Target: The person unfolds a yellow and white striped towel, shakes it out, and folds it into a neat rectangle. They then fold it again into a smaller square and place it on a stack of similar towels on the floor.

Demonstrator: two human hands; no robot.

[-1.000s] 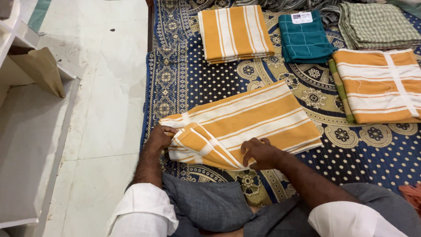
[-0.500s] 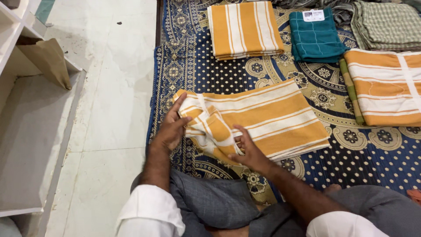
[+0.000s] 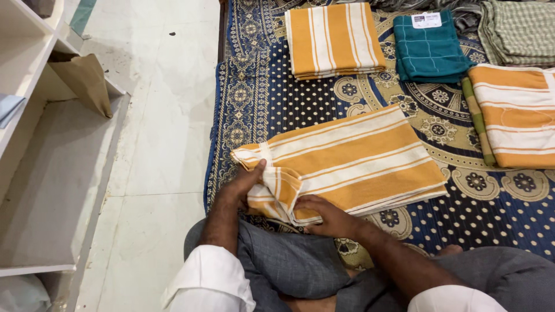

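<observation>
Right striped towel (image 3: 517, 115) edge-cropped

Left hand (image 3: 243, 186): forearm bare below a rolled white sleeve, reaching forward from the lap; fingers curled and pinched shut on the near-left corner of the orange striped towel (image 3: 347, 159). Right hand (image 3: 325, 215): forearm angled in from the right, palm down, fingers bent and closed on the towel's folded near edge, just right of the left hand.

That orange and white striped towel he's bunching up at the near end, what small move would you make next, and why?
Probably fold the bunched end over onto the flat part: both the left hand and right hand grip the crumpled near corner of the striped towel, while the rest lies flat.
</observation>
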